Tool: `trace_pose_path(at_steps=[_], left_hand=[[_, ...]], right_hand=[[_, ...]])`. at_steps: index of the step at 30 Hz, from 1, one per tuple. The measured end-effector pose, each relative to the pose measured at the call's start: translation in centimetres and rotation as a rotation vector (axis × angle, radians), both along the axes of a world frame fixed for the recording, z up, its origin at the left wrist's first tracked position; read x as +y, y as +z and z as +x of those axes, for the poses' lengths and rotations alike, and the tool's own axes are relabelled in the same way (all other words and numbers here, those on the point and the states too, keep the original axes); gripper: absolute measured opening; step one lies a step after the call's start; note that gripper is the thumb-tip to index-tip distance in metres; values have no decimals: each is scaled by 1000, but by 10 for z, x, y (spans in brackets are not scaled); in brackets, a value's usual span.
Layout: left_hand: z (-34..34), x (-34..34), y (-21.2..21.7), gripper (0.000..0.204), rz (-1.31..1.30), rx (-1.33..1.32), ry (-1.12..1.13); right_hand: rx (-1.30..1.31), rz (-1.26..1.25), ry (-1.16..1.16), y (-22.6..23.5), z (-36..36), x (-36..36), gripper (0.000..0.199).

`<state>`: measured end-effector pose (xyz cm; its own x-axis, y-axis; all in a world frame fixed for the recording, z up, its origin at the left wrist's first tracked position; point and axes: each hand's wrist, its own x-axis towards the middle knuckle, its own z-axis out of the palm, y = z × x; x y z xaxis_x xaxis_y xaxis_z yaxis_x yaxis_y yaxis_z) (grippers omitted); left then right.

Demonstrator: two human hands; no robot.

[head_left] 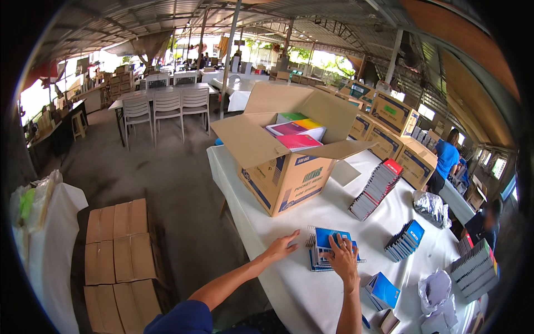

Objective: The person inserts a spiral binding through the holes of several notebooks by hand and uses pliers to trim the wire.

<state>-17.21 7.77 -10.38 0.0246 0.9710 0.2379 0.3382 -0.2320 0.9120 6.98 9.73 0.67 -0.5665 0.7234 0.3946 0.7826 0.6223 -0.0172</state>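
A small pile of blue spiral notebooks (325,238) lies in front of me on the white-covered table (245,192). My right hand (344,259) rests on top of this pile with its fingers spread and bent. Just left of the pile, my left hand (282,246) hovers open, fingers stretched toward the notebooks and nothing in them. Behind the pile stands an open cardboard box (295,186) holding notebooks with pink, yellow, green and purple covers. A further blue notebook stack (384,290) sits near my right forearm.
A leaning red-topped notebook stack (376,190) and another blue stack (405,240) stand to the right, near a clear plastic bundle (431,209). Closed cartons (389,114) are piled behind. Brown boxes (118,245) sit at the lower left. A person in blue (446,158) is at the right.
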Motion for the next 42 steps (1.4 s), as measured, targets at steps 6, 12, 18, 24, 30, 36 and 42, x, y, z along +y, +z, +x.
trace_pose_path(at_steps=[6, 12, 18, 24, 30, 36, 42], left_hand=[[26, -10, 6, 59, 101, 255, 151], [8, 0, 13, 56, 129, 74, 174], [91, 61, 138, 51, 262, 519, -30], [79, 125, 141, 84, -318, 674, -259], [92, 135, 111, 75, -289, 738, -583], [94, 136, 100, 72, -157, 775, -595], [85, 73, 105, 71, 307, 651, -32]], right_hand=[[78, 2, -12, -18, 12, 0, 64], [159, 56, 30, -16, -5, -4, 58], [146, 158, -13, -25, 28, 0, 57], [226, 176, 42, -19, 9, -29, 82], [196, 162, 7, -39, 15, -10, 64], [238, 149, 22, -37, 17, -7, 62], [413, 137, -294, -5, 57, -26, 55]])
